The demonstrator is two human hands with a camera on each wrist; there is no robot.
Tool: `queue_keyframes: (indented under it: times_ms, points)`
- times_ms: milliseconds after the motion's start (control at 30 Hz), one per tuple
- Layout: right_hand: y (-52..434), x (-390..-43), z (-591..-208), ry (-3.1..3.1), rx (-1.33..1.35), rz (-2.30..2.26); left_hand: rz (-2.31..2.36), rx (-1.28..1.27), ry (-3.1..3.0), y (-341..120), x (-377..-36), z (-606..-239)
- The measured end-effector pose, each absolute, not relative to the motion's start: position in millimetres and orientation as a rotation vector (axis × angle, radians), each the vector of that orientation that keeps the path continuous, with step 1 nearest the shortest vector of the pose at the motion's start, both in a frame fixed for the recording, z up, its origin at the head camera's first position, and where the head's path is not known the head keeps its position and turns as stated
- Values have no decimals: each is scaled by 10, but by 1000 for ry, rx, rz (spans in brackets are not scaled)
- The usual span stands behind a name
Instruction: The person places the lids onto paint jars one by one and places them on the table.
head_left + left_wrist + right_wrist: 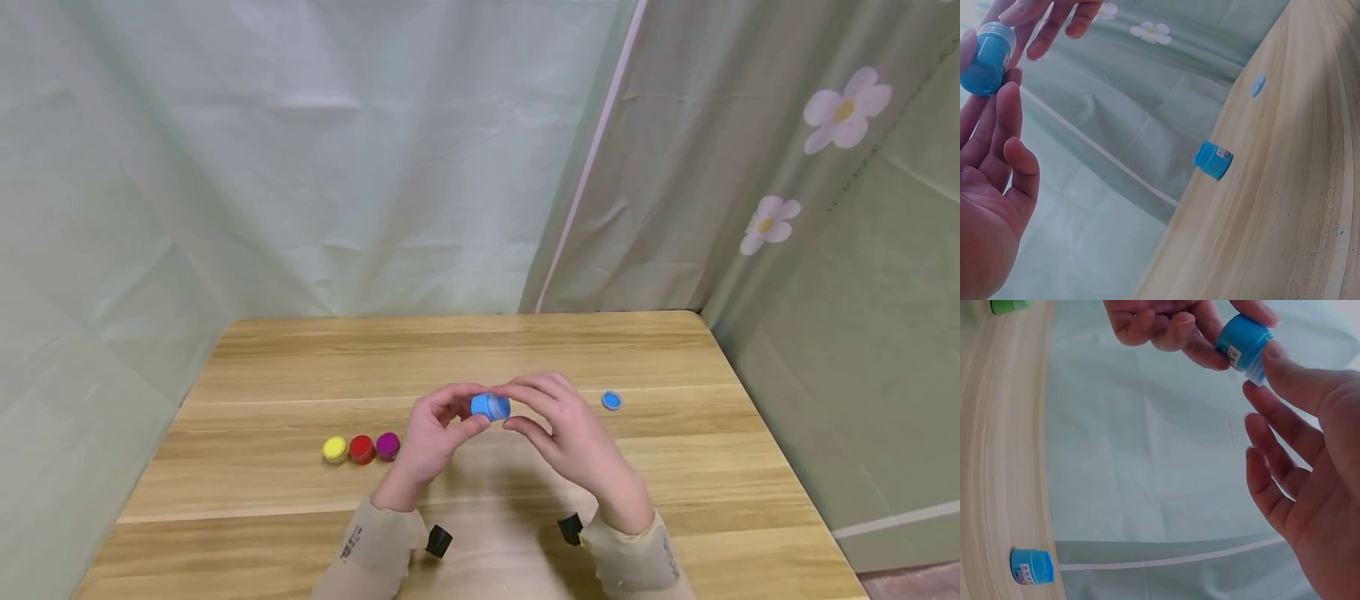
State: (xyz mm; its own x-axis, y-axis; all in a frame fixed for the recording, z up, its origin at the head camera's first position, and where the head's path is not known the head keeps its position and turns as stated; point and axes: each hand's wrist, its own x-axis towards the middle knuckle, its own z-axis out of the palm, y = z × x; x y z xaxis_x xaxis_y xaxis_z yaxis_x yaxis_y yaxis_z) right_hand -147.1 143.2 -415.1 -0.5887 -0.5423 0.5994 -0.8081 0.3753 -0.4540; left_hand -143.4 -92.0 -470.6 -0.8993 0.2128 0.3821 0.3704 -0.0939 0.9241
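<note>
A small blue jar, which looks like a paint jar, is held up above the table between both hands. My left hand grips its blue body, the jar lying tilted with its translucent end toward the right. At that end, the thumb and index finger of my right hand pinch the rim, while the other fingers stay apart from it. A white label shows on the jar in the right wrist view. A second blue jar stands on the table; in the head view the hands hide it.
A blue lid lies on the wooden table to the right. Left of the hands stand a yellow jar, a red jar and a purple jar. Something green shows at the right wrist view's corner. Curtains hang behind.
</note>
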Motion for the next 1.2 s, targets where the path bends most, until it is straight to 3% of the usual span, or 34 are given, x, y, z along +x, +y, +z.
queue_keyframes:
  times_ms: [700, 1200]
  points:
    - [1421, -1396, -4135, -2512, 911, 1076, -2184, -612, -2081, -901, -1407, -4658]
    - [1419, -1468, -4138, -2309, 1160, 1044, -2200, -687, -2012, -912, -1425, -4697]
